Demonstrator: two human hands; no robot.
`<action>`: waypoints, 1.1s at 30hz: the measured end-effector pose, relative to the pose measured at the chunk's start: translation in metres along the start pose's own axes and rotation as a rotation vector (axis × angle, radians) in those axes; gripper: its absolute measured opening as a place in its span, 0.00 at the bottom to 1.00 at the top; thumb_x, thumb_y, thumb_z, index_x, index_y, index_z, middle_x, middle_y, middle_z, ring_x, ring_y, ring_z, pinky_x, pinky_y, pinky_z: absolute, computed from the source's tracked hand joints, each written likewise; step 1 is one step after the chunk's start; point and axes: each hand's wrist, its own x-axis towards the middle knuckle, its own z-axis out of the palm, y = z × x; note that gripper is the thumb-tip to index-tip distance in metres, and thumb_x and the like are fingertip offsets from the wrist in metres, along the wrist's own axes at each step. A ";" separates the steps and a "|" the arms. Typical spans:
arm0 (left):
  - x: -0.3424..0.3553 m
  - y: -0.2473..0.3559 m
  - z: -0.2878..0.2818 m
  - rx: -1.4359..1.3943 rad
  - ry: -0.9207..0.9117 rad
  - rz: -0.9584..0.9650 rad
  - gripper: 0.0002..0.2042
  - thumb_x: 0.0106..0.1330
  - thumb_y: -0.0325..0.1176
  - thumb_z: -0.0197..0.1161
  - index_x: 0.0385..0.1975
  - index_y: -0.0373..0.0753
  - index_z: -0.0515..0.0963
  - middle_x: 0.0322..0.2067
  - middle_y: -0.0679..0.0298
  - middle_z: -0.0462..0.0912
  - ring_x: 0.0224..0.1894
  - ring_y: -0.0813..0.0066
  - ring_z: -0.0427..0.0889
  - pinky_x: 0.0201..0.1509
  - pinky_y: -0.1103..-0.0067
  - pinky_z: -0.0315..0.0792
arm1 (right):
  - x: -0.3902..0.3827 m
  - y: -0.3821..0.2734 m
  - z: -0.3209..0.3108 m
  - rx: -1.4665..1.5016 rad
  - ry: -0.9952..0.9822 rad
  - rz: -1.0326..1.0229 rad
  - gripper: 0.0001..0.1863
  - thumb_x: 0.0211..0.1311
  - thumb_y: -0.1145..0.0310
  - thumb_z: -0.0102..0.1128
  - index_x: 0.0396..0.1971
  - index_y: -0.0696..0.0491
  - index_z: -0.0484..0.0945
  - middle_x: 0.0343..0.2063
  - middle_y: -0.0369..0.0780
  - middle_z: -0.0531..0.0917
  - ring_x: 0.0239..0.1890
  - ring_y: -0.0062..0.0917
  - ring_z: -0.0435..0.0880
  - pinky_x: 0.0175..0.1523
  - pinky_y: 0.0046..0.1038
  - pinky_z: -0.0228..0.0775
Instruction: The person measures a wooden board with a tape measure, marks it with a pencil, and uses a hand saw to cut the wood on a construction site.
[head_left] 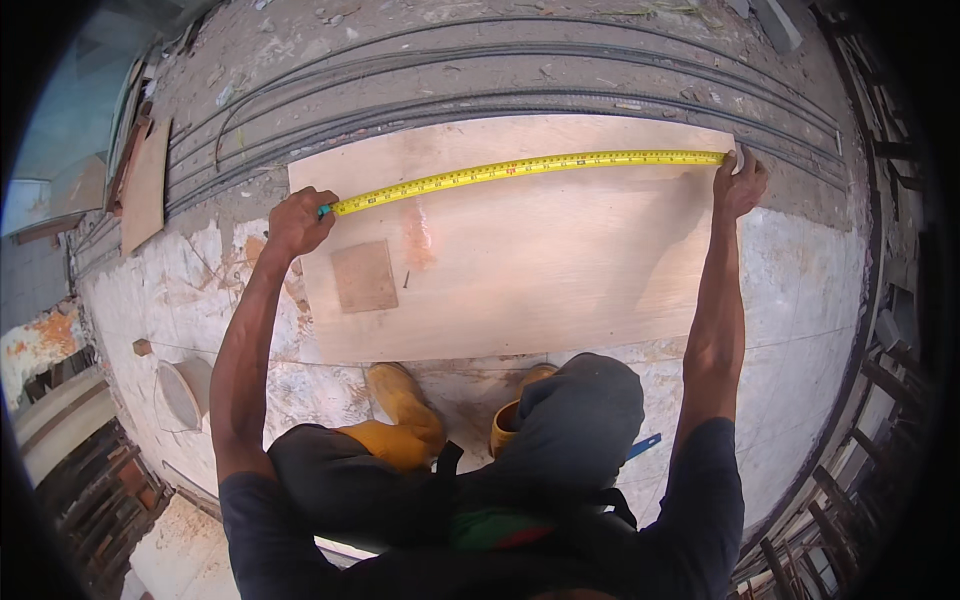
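Observation:
A yellow tape measure (pixel 510 170) is stretched across the far part of a pale plywood sheet (pixel 520 270). At the sheet's left side my left hand (pixel 300 222) is closed round the tape's teal case, of which only a small bit shows. My right hand (pixel 739 185) pinches the other end of the tape at the sheet's far right corner. On the plywood below the tape lie a small square piece of wood (pixel 364 276) and a nail (pixel 407 280). A reddish smear marks the surface beside them.
Long steel bars (pixel 520 97) run along the ground beyond the sheet. At the left are a bucket (pixel 183 394) and a leaning board (pixel 146 190). My yellow boots (pixel 405 410) stand at the sheet's near edge, with a blue tool (pixel 644 446) close by. Stacked timber (pixel 110 480) lies at lower left.

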 end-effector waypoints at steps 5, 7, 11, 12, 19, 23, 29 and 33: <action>-0.077 -0.094 -0.001 -0.210 -0.109 -0.166 0.13 0.60 0.42 0.62 0.40 0.46 0.84 0.34 0.58 0.83 0.41 0.57 0.82 0.45 0.67 0.75 | 0.023 -0.152 0.008 0.522 -0.390 -0.439 0.11 0.63 0.63 0.60 0.42 0.50 0.83 0.45 0.44 0.82 0.45 0.41 0.81 0.50 0.36 0.73; -0.140 -0.129 0.009 -0.292 -0.095 -0.248 0.12 0.59 0.40 0.64 0.38 0.42 0.84 0.31 0.58 0.83 0.36 0.61 0.82 0.41 0.71 0.74 | 0.012 -0.218 0.016 0.569 -0.336 -0.594 0.12 0.63 0.63 0.60 0.44 0.50 0.82 0.44 0.44 0.83 0.45 0.43 0.81 0.49 0.38 0.73; -0.299 -0.163 0.057 -0.809 -0.046 -0.520 0.08 0.64 0.28 0.63 0.38 0.30 0.80 0.23 0.71 0.75 0.22 0.85 0.71 0.24 0.85 0.63 | -0.043 -0.345 0.018 1.054 -0.864 -0.319 0.26 0.70 0.47 0.46 0.49 0.54 0.80 0.49 0.49 0.80 0.55 0.45 0.76 0.59 0.40 0.67; -0.340 -0.161 0.072 -1.101 -0.079 -0.752 0.07 0.65 0.27 0.62 0.39 0.30 0.79 0.21 0.70 0.75 0.20 0.86 0.70 0.21 0.84 0.63 | -0.064 -0.376 0.016 1.071 -1.023 -0.277 0.31 0.70 0.42 0.42 0.51 0.55 0.79 0.51 0.49 0.79 0.58 0.45 0.74 0.61 0.39 0.64; -0.527 -0.056 0.154 -1.462 0.197 -1.235 0.05 0.67 0.27 0.59 0.35 0.34 0.81 0.25 0.71 0.80 0.26 0.83 0.76 0.31 0.83 0.71 | -0.179 -0.520 0.009 0.376 -1.503 -1.043 0.46 0.53 0.28 0.52 0.54 0.58 0.78 0.55 0.51 0.78 0.61 0.43 0.74 0.64 0.40 0.64; -0.551 -0.007 0.158 -1.674 0.186 -1.365 0.06 0.68 0.27 0.59 0.37 0.33 0.81 0.27 0.68 0.81 0.29 0.81 0.78 0.35 0.82 0.73 | -0.196 -0.549 0.015 0.275 -1.705 -0.989 0.53 0.41 0.26 0.62 0.59 0.57 0.74 0.60 0.51 0.74 0.64 0.44 0.71 0.66 0.39 0.63; -0.544 0.023 0.162 -1.780 0.243 -1.399 0.06 0.68 0.27 0.58 0.37 0.33 0.81 0.28 0.67 0.81 0.30 0.81 0.78 0.36 0.82 0.73 | -0.212 -0.550 0.016 0.182 -1.646 -1.009 0.59 0.31 0.22 0.63 0.57 0.58 0.76 0.63 0.51 0.71 0.66 0.44 0.68 0.67 0.41 0.62; -0.541 0.030 0.168 -1.817 0.266 -1.383 0.06 0.68 0.27 0.58 0.37 0.33 0.80 0.28 0.67 0.81 0.30 0.80 0.78 0.36 0.81 0.74 | -0.221 -0.550 0.012 0.176 -1.703 -0.922 0.58 0.34 0.22 0.61 0.60 0.54 0.74 0.67 0.50 0.65 0.70 0.44 0.62 0.71 0.42 0.55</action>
